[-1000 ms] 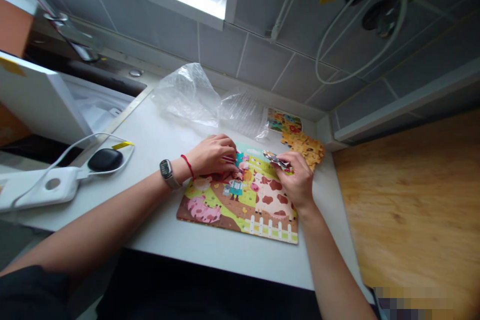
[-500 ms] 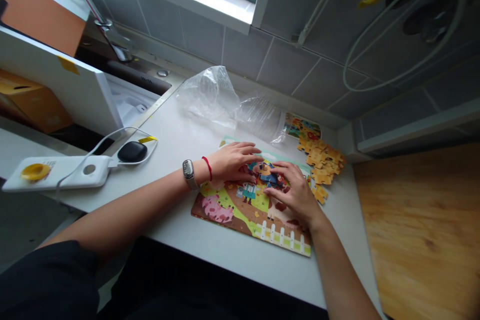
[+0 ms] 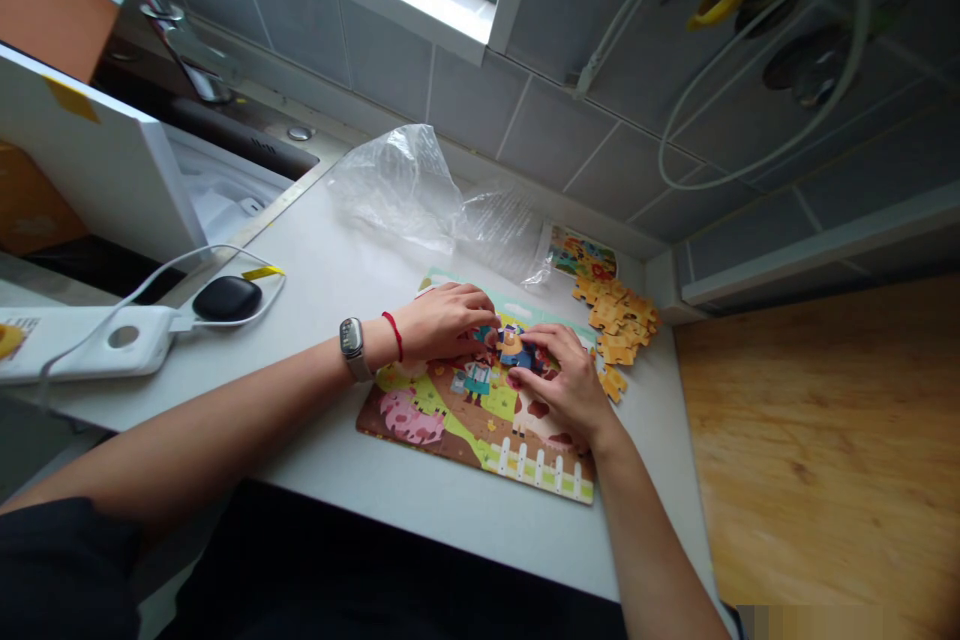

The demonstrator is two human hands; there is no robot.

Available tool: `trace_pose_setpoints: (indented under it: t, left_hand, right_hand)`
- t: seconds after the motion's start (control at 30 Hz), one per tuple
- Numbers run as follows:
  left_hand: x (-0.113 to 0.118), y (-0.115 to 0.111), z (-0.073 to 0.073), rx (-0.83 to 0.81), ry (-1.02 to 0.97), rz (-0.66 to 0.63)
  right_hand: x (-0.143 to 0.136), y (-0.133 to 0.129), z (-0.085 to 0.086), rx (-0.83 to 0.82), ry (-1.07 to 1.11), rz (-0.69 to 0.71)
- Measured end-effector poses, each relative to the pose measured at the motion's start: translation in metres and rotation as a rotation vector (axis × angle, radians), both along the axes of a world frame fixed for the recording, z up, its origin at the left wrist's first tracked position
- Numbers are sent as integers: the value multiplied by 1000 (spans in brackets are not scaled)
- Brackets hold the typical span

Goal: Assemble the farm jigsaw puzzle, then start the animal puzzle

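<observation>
Right hand (image 3: pixel 561 378): thumb and fingers curved around loose puzzle pieces (image 3: pixel 513 350), firmness of grip unclear. Left hand (image 3: pixel 452 320): fingers bent, just beside those pieces; pinching, cannot tell. Farm-scene puzzle board (image 3: pixel 459 427): flat beneath both hands. Orange pile (image 3: pixel 621 320): near right hand, outer side.

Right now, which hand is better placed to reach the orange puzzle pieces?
Right, most likely. The right hand is clearly nearer the orange puzzle pieces; the left hand sits farther off, over the puzzle. One catch: the right hand seems occupied with a blue-printed piece.
</observation>
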State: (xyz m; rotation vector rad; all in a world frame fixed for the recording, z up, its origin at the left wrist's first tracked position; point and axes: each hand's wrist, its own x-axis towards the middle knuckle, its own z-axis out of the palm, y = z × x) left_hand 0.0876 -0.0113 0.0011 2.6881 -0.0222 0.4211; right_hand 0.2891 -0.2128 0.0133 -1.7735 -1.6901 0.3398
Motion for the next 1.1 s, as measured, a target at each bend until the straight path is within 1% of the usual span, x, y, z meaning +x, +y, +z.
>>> trace_pose_setpoints:
  t: [0.23, 0.33, 0.4, 0.53, 0.63, 0.7, 0.77, 0.9, 0.97, 1.1]
  left_hand:
    - [-3, 10, 3, 18, 36, 43]
    - [-4, 13, 4, 3, 32, 51]
    - [-5, 14, 6, -3, 24, 84]
    - [-7, 14, 12, -7, -20, 145]
    - [-7, 14, 14, -5, -65, 132]
    - [-7, 14, 15, -13, -73, 104]
    - [-7, 14, 14, -24, -71, 79]
    - [-6, 14, 11, -35, -70, 65]
    - [-5, 13, 9, -41, -74, 58]
    - [-3, 11, 7, -58, -58, 15]
  right_hand:
    - [5, -1, 2, 36, 11, 27]
    - [8, -2, 5, 42, 80, 23]
    - [9, -3, 5, 48, 143, 7]
    - [14, -7, 0, 55, 277, -59]
    - [18, -10, -7, 63, 375, -98]
    - [21, -11, -9, 52, 396, -102]
    - [22, -10, -10, 11, 339, -93]
    - [23, -7, -7, -34, 121, -21]
    - [23, -6, -6, -16, 82, -6]
    - [19, -5, -5, 3, 53, -39]
